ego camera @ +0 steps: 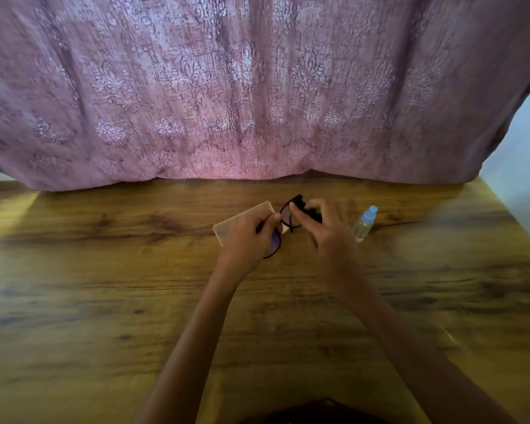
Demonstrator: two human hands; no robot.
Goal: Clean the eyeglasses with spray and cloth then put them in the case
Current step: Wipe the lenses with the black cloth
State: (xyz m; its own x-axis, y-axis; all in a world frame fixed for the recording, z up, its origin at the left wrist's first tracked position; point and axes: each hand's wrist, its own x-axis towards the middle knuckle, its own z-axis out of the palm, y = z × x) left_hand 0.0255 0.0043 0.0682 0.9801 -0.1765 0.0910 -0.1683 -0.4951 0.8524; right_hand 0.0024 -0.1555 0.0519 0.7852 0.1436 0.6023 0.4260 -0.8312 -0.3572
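Black-framed eyeglasses are held above the wooden table, near its far middle. My left hand grips the frame at its left lens, which shows a purple tint below my fingers. My right hand presses a small black cloth against the right lens. A flat beige case lies on the table just behind my left hand, partly hidden by it. A small clear spray bottle with a light blue cap lies on the table right of my right hand.
A pink patterned curtain hangs along the table's far edge. The table's right edge runs diagonally at far right. A dark object sits at the near edge between my forearms.
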